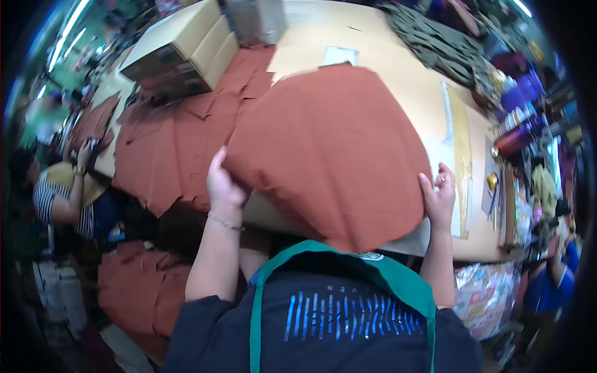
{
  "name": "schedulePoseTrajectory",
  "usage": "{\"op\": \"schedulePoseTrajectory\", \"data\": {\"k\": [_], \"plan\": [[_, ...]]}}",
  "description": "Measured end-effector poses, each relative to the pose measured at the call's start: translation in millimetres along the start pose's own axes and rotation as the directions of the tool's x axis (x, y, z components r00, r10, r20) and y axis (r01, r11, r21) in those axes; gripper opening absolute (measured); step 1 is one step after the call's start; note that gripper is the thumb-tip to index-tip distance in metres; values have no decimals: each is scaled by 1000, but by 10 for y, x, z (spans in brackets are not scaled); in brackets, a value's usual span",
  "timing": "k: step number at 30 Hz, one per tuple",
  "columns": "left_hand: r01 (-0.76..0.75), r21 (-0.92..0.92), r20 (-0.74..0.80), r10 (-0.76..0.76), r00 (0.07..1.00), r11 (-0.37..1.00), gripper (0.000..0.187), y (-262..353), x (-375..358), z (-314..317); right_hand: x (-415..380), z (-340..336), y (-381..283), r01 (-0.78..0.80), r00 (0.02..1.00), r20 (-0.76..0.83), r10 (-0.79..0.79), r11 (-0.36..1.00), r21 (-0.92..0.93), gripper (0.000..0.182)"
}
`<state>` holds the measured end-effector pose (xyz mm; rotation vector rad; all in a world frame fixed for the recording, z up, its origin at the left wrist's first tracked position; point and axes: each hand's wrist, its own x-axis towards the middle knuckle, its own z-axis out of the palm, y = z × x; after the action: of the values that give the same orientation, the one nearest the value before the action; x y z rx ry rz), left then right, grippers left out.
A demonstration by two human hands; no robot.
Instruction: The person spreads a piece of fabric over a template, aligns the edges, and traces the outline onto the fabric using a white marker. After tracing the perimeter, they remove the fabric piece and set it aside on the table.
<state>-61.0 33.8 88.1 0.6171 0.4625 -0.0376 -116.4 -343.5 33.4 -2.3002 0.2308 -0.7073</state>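
Note:
A large rust-brown fabric piece point(339, 149) spreads between my two hands, over the front of the table, its lower edge hanging near my body. At its left edge is my left hand point(226, 184), the thumb side up and the fingers partly hidden by the cloth. My right hand point(439, 191) is beside the right edge, with the thumb and fingers apart and nothing gripped between them. More rust-brown fabric pieces point(165, 146) lie in overlapping layers on the table to the left.
Cardboard boxes point(180, 53) sit on the fabric at the back left. Dark green cloth point(435, 43) lies at the back right. Purple containers and tools line the table's right side. A person in a striped shirt point(59, 196) works at the far left. More brown fabric point(143, 289) hangs lower left.

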Motion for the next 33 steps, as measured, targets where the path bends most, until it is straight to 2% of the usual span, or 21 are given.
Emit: {"op": "schedulePoseTrajectory", "data": {"k": [2,3,4,5,7,8,11,15,18,19,20,21,22,23,25,27,29,30,31,32,33], "plan": [[49,94,-19,-48,999,994,39,-53,325,-836,-55,6,89,-187,973,130,192,981,-54,34],[154,137,-16,-153,988,979,39,-30,256,-914,-73,26,106,-272,940,193,283,959,-82,35],[192,144,41,-199,979,971,38,-32,161,-880,-103,68,96,-199,965,165,205,978,-54,38],[228,148,94,-243,965,962,39,-35,88,-828,-110,101,41,-283,940,194,282,959,-25,38],[9,462,114,-70,991,887,44,-82,89,-807,-70,169,-97,-427,876,260,406,904,30,40],[-107,593,150,21,988,798,47,-91,89,-794,-55,209,-128,-354,901,246,358,933,-62,41],[-276,834,269,85,959,478,56,35,49,-755,-40,355,-220,11,985,166,46,946,-323,41],[-15,922,105,-211,972,388,49,147,-77,-796,87,496,-173,-112,945,261,195,947,-301,30],[-146,758,175,17,984,636,33,125,-242,-736,157,350,-43,-349,866,442,236,917,194,25],[-203,685,187,101,977,700,28,158,-297,-684,178,123,-247,-449,885,401,238,664,598,30],[-324,462,227,244,943,825,19,310,-372,-663,251,-238,-462,-433,895,390,216,633,642,22],[-363,242,303,286,909,900,22,482,-385,-658,325,-513,-515,-384,923,318,215,549,743,23],[-346,181,356,266,896,921,35,617,-554,-439,355,-848,-607,-252,965,176,195,493,833,19],[-415,75,463,337,820,907,45,701,-553,-445,384,-1114,-772,-140,989,149,12,416,899,18],[-343,54,557,256,790,938,42,622,-629,161,482,-1383,-619,61,996,-22,-82,515,855,19],[-304,95,588,193,785,948,36,590,-299,619,887,-1462,-368,27,998,-58,12,780,625,18],[-280,173,582,131,803,944,29,589,379,1018,1534,-1275,-269,-57,994,-43,99,815,576,16],[-180,131,657,51,752,975,26,659,956,1121,1852,-1140,-155,3,989,-138,51,932,363,8],[99,242,814,-258,520,965,24,796,1393,1284,2000,-957,-285,-196,966,49,252,603,773,9],[-235,220,578,67,813,947,23,691,1259,1675,2279,-905,-210,-74,980,-44,195,559,826,22],[-313,205,534,162,830,927,22,746,1164,1970,2488,-1029,-214,17,964,-194,180,688,726,27]]}}
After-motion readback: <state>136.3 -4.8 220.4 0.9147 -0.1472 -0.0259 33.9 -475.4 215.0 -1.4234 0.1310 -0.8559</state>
